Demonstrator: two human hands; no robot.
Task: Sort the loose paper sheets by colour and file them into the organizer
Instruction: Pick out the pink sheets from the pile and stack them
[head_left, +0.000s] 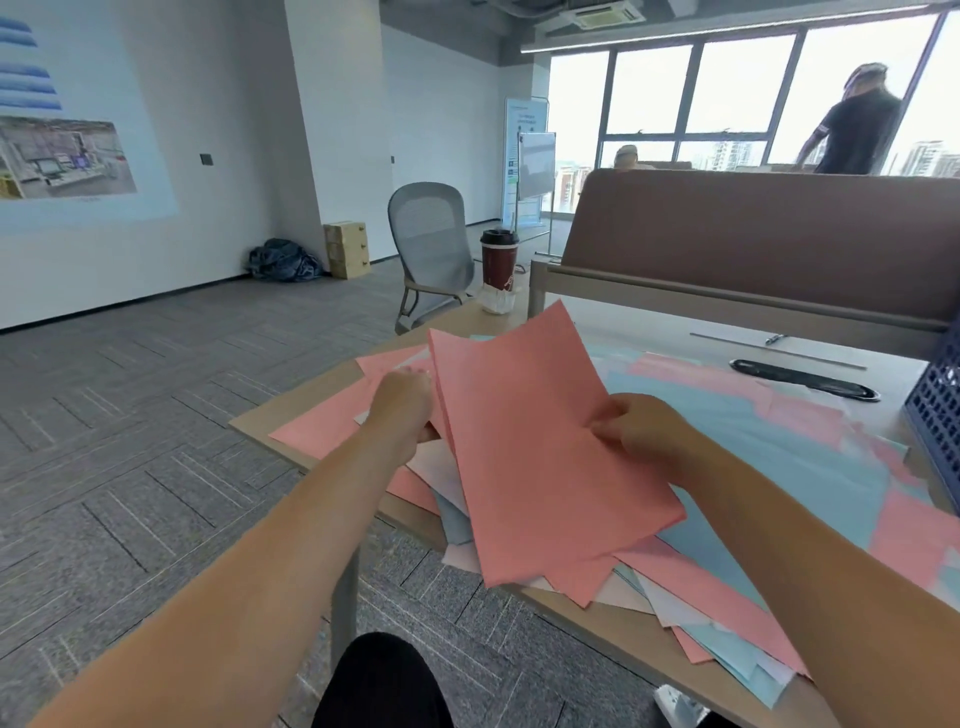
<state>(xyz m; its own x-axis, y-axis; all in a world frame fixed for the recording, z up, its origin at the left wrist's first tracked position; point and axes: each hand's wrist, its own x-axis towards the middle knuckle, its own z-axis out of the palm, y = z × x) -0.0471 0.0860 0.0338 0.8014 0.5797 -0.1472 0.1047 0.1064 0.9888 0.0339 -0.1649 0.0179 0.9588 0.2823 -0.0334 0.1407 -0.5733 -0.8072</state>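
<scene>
Fingers of the left hand (402, 410) and right hand (641, 431) are clamped on a pink stack (530, 467); loose sheets (753, 447) are spread beneath them on the counter (249, 425).

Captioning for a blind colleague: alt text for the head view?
The left hand and right hand hold a stack of pink sheets above a desk strewn with pink, blue and white paper. A blue organizer stands at the right edge.

Cup (500, 258) ahead, partition (753, 234) behind, organizer (937, 415) at right
</scene>
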